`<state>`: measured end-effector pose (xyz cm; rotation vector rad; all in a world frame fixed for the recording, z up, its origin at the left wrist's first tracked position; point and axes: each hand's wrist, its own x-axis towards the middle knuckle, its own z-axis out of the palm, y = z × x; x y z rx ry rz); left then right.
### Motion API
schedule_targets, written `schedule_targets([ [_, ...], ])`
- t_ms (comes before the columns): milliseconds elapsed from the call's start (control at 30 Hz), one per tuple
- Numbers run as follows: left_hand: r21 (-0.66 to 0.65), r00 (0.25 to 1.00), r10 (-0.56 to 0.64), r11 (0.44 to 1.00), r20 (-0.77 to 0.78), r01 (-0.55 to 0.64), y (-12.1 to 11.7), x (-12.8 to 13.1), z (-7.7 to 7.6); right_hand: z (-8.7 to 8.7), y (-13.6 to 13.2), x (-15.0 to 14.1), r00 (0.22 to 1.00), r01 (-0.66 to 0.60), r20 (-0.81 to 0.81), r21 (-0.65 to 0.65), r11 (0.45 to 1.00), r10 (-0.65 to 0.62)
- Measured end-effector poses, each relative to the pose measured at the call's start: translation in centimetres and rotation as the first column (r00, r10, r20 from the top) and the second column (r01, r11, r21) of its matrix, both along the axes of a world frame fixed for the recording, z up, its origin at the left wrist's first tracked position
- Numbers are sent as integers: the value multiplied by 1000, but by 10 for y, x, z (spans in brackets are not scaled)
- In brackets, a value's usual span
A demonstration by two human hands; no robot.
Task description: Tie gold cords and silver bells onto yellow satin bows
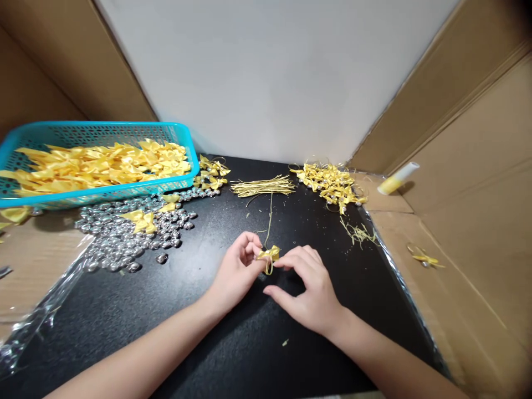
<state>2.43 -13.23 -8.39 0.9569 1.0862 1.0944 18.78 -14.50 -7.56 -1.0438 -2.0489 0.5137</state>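
My left hand [240, 266] pinches a small yellow ribbon bow [272, 253] above the middle of the black table. A gold cord [270, 221] runs up from the bow toward the back, and a loop of it hangs below. Close on the bow's right side is my right hand [305, 285], its index fingertip at or touching the bow. Its thumb is spread well apart from the fingers, with nothing between them. Whether a bead sits on the bow is hidden by the fingers.
A turquoise basket [100, 195] of yellow bows stands back left, with silver beads [120, 238] before it. Cut gold cords [262, 186] lie at the back centre. Corded bows [328, 183] are piled back right, near cord scraps [358, 233]. A tube [397, 178] stands on cardboard at right.
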Motion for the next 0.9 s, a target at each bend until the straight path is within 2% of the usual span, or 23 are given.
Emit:
schedule_targets([
  [100, 51, 998, -56, 997, -32, 57, -4, 2, -1, -5, -1, -4, 998, 39, 58, 16, 999, -40],
  [167, 64, 996, -73, 995, -51, 76, -5, 3, -1, -5, 0, -3, 998, 18, 58, -8, 1000, -18],
  [267, 47, 998, -47, 998, -47, 49, -2, 1, 0, 4, 2, 1, 992, -128, -12, -144, 981, 127],
  [367, -7, 1000, 26, 1000, -14, -26, 4, -3, 0, 16, 3, 6, 954, -299, -84, -282, 912, 287],
  [467, -41, 995, 96, 995, 21, -95, 10, -8, -1, 25, 5, 16, 932, -360, -172, -317, 877, 320],
  [533, -68, 989, 136, 989, 62, -132, 14, -11, -1, 28, 8, 25, 919, -361, -276, -309, 880, 280],
  [600, -96, 978, 179, 981, 110, -168, 17, -14, -1, 29, 14, 36, 892, -316, -415, -286, 905, 181],
  [700, -77, 966, 220, 974, 136, -211, 20, -15, 0, 31, 24, 49, 784, -192, -621, -262, 946, -13],
  [800, -33, 963, 240, 971, 118, -238, 19, -15, 0, 36, 34, 58, 690, -142, -715, -293, 946, -118],
  [900, -49, 958, 262, 965, 114, -258, 20, -16, -1, 44, 39, 64, 627, -145, -765, -299, 943, -146],
])
